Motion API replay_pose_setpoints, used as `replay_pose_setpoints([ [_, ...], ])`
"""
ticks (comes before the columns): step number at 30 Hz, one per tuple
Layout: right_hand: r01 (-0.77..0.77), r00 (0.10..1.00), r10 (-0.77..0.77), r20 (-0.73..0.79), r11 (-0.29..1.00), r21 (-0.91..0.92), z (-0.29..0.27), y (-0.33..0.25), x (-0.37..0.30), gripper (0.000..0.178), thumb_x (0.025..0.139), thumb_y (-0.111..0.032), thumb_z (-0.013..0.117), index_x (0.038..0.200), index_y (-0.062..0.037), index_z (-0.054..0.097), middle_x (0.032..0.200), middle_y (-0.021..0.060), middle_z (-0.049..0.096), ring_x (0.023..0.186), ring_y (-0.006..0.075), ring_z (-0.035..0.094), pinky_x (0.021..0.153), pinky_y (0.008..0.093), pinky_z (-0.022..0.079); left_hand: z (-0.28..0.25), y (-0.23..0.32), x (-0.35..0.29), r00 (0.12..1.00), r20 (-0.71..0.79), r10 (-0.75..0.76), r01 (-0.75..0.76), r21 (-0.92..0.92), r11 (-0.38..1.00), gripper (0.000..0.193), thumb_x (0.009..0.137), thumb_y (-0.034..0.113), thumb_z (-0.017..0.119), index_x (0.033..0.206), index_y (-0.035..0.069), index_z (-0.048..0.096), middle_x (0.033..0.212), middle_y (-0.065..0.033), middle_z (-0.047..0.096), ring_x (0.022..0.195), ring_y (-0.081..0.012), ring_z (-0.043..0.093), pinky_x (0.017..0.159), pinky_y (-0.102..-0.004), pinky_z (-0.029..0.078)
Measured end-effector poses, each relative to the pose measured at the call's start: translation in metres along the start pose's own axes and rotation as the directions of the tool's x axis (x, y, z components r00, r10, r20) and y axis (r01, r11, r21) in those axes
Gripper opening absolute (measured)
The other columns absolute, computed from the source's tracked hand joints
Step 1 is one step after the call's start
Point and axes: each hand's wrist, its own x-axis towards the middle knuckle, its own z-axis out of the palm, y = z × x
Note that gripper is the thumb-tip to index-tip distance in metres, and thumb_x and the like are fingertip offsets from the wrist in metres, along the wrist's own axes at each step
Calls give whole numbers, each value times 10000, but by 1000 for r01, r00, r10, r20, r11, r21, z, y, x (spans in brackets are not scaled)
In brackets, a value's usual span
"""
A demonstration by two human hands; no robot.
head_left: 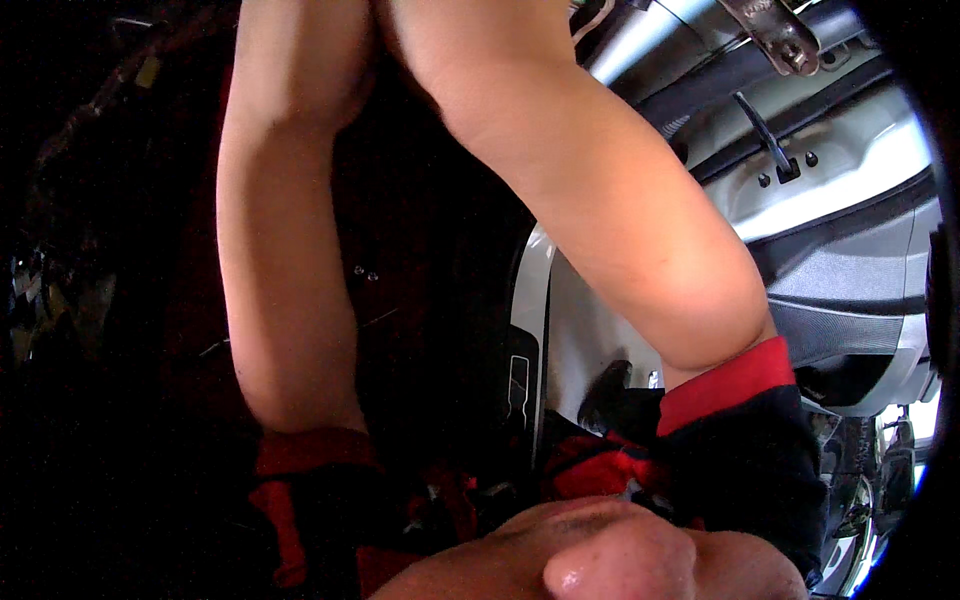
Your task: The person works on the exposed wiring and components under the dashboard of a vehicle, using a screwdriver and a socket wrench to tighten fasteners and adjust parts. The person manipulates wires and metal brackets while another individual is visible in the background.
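Note:
My bare left forearm [285, 230] reaches up along the left part of the view, and its hand lies beyond the upper edge. Slanting up from the right is my right arm [600, 190], whose hand is also cut off by the upper edge. What either hand holds or touches is hidden. Just right of where my right arm leaves the view, a brownish metal bracket [780, 40] hangs near dark tubing. Red-cuffed dark sleeves [725, 385] end around my elbows.
On the right is an open car door with grey trim [850, 260]. A dark bar [765, 135] juts from its white metal edge between two bolts. Two small shiny pieces [366, 273] show on the dark area between my arms. The left side is too dark to make out.

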Motion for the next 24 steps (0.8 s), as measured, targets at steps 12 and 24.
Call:
replay_pose_setpoints([
  [12,-69,997,66,40,995,66,4,-2,-4,237,895,-186,499,1000,27,506,933,194,574,813,294,590,718,336,472,-1,-5,12,996,74,-44,47,-47,998,337,852,74,470,1153,-53,553,1009,-145,616,901,-190,574,809,-295,444],
  [24,-681,639,522,565,42,731,7,33,9,299,927,-227,444,992,56,517,987,298,578,918,441,585,828,418,467,27,-8,-1,951,288,-115,152,-110,982,365,812,19,494,1163,-66,545,997,-166,627,883,-201,587,795,-298,454],
])
